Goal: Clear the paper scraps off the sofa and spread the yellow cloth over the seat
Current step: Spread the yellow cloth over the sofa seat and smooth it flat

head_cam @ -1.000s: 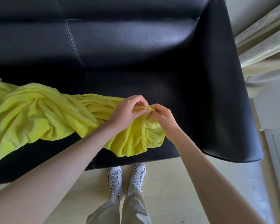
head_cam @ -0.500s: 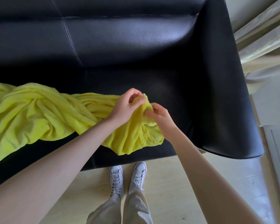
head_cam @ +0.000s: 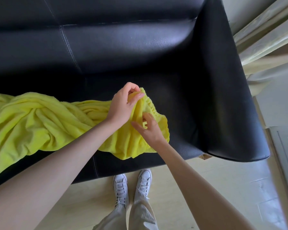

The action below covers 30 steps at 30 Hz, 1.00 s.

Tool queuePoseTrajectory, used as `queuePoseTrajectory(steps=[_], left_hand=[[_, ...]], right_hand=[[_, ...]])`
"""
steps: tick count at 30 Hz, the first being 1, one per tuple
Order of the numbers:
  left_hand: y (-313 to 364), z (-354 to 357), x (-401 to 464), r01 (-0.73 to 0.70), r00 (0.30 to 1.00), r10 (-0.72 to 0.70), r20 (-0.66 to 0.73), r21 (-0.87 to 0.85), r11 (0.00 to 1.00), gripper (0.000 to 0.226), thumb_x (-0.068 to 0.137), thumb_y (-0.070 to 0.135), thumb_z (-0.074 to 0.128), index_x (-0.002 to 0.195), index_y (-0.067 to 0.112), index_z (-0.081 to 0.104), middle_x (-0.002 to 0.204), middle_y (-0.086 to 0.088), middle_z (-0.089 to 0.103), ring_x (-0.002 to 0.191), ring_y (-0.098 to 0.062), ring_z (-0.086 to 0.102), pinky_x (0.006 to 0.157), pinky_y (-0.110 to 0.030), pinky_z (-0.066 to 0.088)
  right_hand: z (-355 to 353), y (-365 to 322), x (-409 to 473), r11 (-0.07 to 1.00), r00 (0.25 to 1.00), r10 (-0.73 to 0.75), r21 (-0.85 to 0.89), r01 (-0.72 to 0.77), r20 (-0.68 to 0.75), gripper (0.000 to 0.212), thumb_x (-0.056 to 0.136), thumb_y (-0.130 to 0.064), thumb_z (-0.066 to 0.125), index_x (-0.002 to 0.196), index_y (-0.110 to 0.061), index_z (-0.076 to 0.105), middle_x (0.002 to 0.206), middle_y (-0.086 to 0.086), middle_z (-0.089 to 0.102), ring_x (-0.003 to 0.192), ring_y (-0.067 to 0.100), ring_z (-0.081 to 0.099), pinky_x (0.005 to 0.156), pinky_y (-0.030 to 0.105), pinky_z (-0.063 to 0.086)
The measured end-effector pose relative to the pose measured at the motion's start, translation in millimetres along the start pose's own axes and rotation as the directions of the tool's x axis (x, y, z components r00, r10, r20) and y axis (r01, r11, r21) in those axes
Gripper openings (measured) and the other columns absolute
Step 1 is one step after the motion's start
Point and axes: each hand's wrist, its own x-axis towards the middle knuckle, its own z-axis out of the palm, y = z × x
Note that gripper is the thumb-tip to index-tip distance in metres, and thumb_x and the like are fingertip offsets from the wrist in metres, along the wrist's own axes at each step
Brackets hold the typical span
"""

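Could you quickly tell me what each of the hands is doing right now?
Left hand: closed, pinching the crumpled yellow terry cloth.
Right hand: fingers loosely curled against the cloth; a grip cannot be told.

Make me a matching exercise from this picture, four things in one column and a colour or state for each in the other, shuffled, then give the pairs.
Things:
1. cloth
2. sofa
3. shoes
4. left hand

Colour or state:
A. black, glossy
B. white, laced, on the floor
C. pinching a raised fold
D. yellow, bunched up on the seat

Pairs: 1-D, 2-A, 3-B, 4-C
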Motion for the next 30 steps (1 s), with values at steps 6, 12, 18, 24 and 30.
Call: queuePoseTrajectory(steps=[6,12,18,24,30], left_hand=[[3,-6,9,-0.073,0.994,0.079,-0.075,0.077,0.994,0.020,0.099,0.030,0.047,0.100,0.011,0.050,0.094,0.003,0.053,0.080,-0.002,0.049,0.072,-0.006,0.037],[4,-26,39,-0.102,0.950,0.114,-0.290,0.056,0.993,0.009,0.101,0.023,0.043,0.097,0.015,0.042,0.096,-0.001,0.049,0.084,-0.009,0.046,0.077,-0.008,0.035],[-4,-36,52,-0.125,0.950,0.146,-0.275,0.094,0.988,0.009,0.101,0.023,0.041,0.096,0.016,0.039,0.096,0.000,0.048,0.084,-0.012,0.045,0.076,-0.010,0.034],[-12,-45,72,-0.045,0.892,0.084,-0.444,0.099,0.994,0.007,0.099,0.022,0.041,0.096,0.016,0.037,0.096,0.000,0.047,0.085,-0.014,0.045,0.077,-0.017,0.035],[14,-67,115,0.109,0.846,-0.122,-0.519,-0.056,0.992,0.011,0.099,0.027,0.038,0.096,0.017,0.036,0.084,0.012,0.047,0.071,-0.002,0.046,0.066,-0.009,0.036]], right_hand=[[-3,10,2,0.983,0.970,0.154,0.070,-0.170,0.186,0.054,0.078,-0.046,0.072,0.117,-0.012,0.056,0.110,0.009,0.064,0.095,0.026,0.061,0.086,0.047,0.053],[-32,45,-4,0.896,0.927,0.322,-0.379,-0.233,0.191,0.069,0.074,-0.060,0.068,0.128,-0.021,0.048,0.109,-0.001,0.059,0.101,0.021,0.057,0.088,0.036,0.048],[-61,61,-7,0.663,0.879,0.432,-0.731,-0.158,0.202,0.046,0.077,-0.049,0.067,0.116,-0.027,0.054,0.103,-0.007,0.060,0.108,0.020,0.055,0.102,0.043,0.028],[-91,20,5,0.617,0.892,0.378,-0.786,-0.044,0.247,0.031,0.080,-0.046,0.064,0.088,-0.017,0.053,0.075,-0.007,0.048,0.081,0.019,0.051,0.082,0.031,0.029],[-91,-4,-4,0.506,0.896,0.133,-0.807,0.305,0.423,0.045,0.076,-0.058,0.065,0.099,-0.019,0.060,0.090,-0.003,0.060,0.102,0.015,0.050,0.115,0.045,0.011]])
